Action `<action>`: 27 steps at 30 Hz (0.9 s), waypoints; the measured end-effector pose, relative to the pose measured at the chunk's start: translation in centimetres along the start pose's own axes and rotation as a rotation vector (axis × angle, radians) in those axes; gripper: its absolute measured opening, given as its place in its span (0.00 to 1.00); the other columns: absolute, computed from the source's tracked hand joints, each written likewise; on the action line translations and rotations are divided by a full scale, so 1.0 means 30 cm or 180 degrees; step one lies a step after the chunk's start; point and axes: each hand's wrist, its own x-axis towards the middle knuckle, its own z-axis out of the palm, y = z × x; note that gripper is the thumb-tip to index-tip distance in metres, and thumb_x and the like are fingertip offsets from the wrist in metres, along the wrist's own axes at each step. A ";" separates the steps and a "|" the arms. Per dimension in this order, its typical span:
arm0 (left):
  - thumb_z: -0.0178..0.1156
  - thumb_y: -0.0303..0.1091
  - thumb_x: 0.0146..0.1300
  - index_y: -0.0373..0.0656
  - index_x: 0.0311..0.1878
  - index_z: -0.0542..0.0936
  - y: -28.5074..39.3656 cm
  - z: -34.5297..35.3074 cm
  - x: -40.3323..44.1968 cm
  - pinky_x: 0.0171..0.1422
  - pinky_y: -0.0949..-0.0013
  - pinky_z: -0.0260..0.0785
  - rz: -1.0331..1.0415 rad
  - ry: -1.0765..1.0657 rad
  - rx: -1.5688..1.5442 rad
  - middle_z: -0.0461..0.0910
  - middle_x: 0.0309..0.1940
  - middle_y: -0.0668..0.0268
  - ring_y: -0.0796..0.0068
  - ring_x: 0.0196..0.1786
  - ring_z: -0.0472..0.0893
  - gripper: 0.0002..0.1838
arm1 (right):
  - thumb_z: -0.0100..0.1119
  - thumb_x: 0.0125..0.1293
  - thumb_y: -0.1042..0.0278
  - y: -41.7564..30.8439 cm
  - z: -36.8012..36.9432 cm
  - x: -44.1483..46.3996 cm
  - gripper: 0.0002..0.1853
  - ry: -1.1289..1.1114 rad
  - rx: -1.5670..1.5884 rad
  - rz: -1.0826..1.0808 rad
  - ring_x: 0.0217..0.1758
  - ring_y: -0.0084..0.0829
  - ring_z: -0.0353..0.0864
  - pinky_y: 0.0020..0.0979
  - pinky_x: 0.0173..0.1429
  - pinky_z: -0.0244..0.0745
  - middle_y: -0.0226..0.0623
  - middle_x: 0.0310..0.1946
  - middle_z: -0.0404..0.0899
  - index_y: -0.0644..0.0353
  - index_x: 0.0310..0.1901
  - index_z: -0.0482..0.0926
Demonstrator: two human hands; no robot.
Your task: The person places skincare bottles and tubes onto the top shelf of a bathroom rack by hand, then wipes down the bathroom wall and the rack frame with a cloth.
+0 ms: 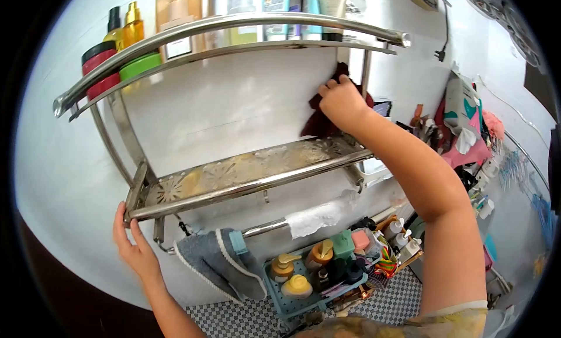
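Note:
My right hand (343,105) is closed on a dark red cloth (320,124). It presses the cloth against the white wall at the right end of a two-tier metal wall shelf (257,186), near the upright there. Part of the cloth hangs down to the lower tier. My left hand (139,250) grips the lower tier's front left corner, thumb and fingers on either side of it. The lower tier's perforated plate (234,167) carries no bottles and shows yellowish and whitish stains.
Bottles, tubes and jars (217,16) line the upper tier. Below hang a grey towel (219,262) and white paper (315,219) on a bar. A teal basket (280,303) of toiletries stands underneath. More items crowd the right wall, including a tissue pack (461,107).

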 end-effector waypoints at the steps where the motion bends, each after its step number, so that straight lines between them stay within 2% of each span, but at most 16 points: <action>1: 0.47 0.26 0.65 0.37 0.55 0.71 -0.005 0.001 -0.001 0.60 0.68 0.59 -0.0008 0.0003 -0.0066 0.72 0.53 0.58 0.66 0.55 0.70 0.16 | 0.57 0.46 0.67 0.001 0.000 0.000 0.04 -0.0083 0.0009 -0.0156 0.44 0.31 0.73 0.35 0.51 0.64 0.29 0.34 0.75 0.52 0.25 0.81; 4: 0.49 0.24 0.63 0.37 0.54 0.72 -0.013 0.002 -0.001 0.59 0.68 0.61 0.0014 0.0027 -0.0053 0.73 0.51 0.58 0.65 0.55 0.71 0.15 | 0.57 0.46 0.68 -0.011 0.033 0.003 0.05 -0.0533 -0.0047 -0.0646 0.45 0.30 0.73 0.37 0.51 0.64 0.29 0.33 0.76 0.52 0.26 0.81; 6: 0.50 0.23 0.62 0.38 0.53 0.72 -0.016 0.004 0.000 0.57 0.69 0.63 0.0012 0.0046 -0.0128 0.73 0.51 0.58 0.66 0.54 0.72 0.16 | 0.56 0.46 0.70 -0.016 0.026 0.008 0.06 -0.0816 -0.0022 -0.0620 0.46 0.31 0.73 0.38 0.53 0.64 0.29 0.34 0.76 0.51 0.27 0.81; 8: 0.51 0.24 0.62 0.39 0.53 0.73 -0.004 0.001 0.001 0.54 0.70 0.65 0.0037 0.0049 -0.0006 0.74 0.51 0.59 0.67 0.51 0.73 0.16 | 0.54 0.46 0.73 0.026 0.021 -0.002 0.09 -0.0440 0.1023 -0.0740 0.47 0.33 0.72 0.37 0.54 0.63 0.31 0.35 0.76 0.50 0.29 0.82; 9: 0.51 0.25 0.62 0.38 0.53 0.73 -0.007 0.000 0.001 0.55 0.70 0.64 -0.0053 0.0015 -0.0087 0.74 0.50 0.60 0.69 0.51 0.73 0.15 | 0.52 0.46 0.76 0.023 0.019 -0.008 0.14 0.0036 0.1370 -0.0629 0.48 0.35 0.71 0.37 0.54 0.63 0.33 0.36 0.76 0.49 0.33 0.82; 10: 0.50 0.27 0.63 0.38 0.53 0.72 -0.007 0.000 0.001 0.57 0.71 0.62 -0.0143 -0.0017 -0.0179 0.75 0.50 0.60 0.70 0.52 0.73 0.15 | 0.52 0.46 0.76 0.006 -0.017 0.002 0.14 0.0089 0.1397 -0.0663 0.48 0.35 0.71 0.37 0.54 0.63 0.33 0.36 0.76 0.49 0.33 0.82; 12: 0.50 0.26 0.63 0.38 0.54 0.72 -0.003 -0.004 0.001 0.57 0.71 0.62 -0.0152 -0.0025 -0.0179 0.75 0.50 0.60 0.71 0.51 0.73 0.15 | 0.54 0.47 0.76 -0.042 -0.109 0.024 0.14 0.0968 0.1535 -0.0460 0.47 0.35 0.73 0.37 0.52 0.66 0.33 0.37 0.75 0.48 0.34 0.82; 13: 0.51 0.26 0.63 0.38 0.54 0.72 -0.001 -0.005 0.001 0.57 0.71 0.62 -0.0159 -0.0057 -0.0238 0.75 0.50 0.61 0.71 0.51 0.73 0.15 | 0.54 0.46 0.76 -0.081 -0.150 0.045 0.15 0.1269 0.1949 -0.0379 0.46 0.36 0.73 0.36 0.51 0.67 0.34 0.37 0.75 0.48 0.36 0.82; 16: 0.51 0.26 0.63 0.38 0.54 0.72 -0.010 -0.007 0.003 0.57 0.71 0.62 0.0039 -0.0033 -0.0119 0.74 0.51 0.61 0.72 0.51 0.72 0.15 | 0.54 0.46 0.74 -0.204 -0.300 0.127 0.15 0.1615 0.2702 -0.0421 0.45 0.39 0.73 0.38 0.47 0.70 0.36 0.38 0.74 0.49 0.38 0.81; 20: 0.52 0.25 0.62 0.38 0.53 0.72 -0.009 -0.016 0.008 0.58 0.70 0.61 0.0152 -0.0063 -0.0060 0.74 0.51 0.60 0.69 0.52 0.72 0.15 | 0.54 0.46 0.74 -0.387 -0.481 0.269 0.17 0.1696 0.3293 -0.0390 0.46 0.42 0.72 0.38 0.49 0.71 0.39 0.42 0.73 0.52 0.41 0.80; 22: 0.52 0.26 0.62 0.39 0.53 0.72 -0.010 -0.016 0.010 0.58 0.69 0.61 0.0181 -0.0042 0.0010 0.74 0.50 0.60 0.68 0.52 0.72 0.16 | 0.54 0.47 0.73 -0.481 -0.540 0.351 0.17 0.1693 0.3279 -0.0188 0.46 0.42 0.72 0.38 0.48 0.72 0.39 0.41 0.72 0.50 0.42 0.80; 24: 0.54 0.24 0.58 0.41 0.52 0.73 -0.008 -0.016 0.012 0.57 0.64 0.62 0.0193 -0.0024 -0.0005 0.74 0.50 0.58 0.59 0.52 0.72 0.17 | 0.55 0.47 0.72 -0.568 -0.579 0.411 0.16 0.1727 0.3210 -0.0138 0.45 0.41 0.73 0.38 0.46 0.73 0.37 0.40 0.72 0.50 0.41 0.80; 26: 0.55 0.24 0.57 0.41 0.51 0.73 -0.005 -0.020 0.012 0.57 0.64 0.63 0.0231 0.0018 0.0041 0.74 0.49 0.58 0.59 0.52 0.72 0.17 | 0.56 0.47 0.71 -0.647 -0.583 0.462 0.14 0.1819 0.2900 -0.0410 0.45 0.39 0.73 0.38 0.45 0.72 0.36 0.40 0.73 0.51 0.38 0.80; 27: 0.55 0.24 0.57 0.41 0.51 0.73 -0.005 -0.021 0.012 0.57 0.64 0.63 0.0151 -0.0042 0.0017 0.74 0.50 0.58 0.60 0.52 0.72 0.17 | 0.57 0.46 0.71 -0.671 -0.580 0.473 0.12 0.1796 0.2401 -0.0672 0.45 0.38 0.73 0.37 0.45 0.72 0.35 0.39 0.73 0.51 0.36 0.79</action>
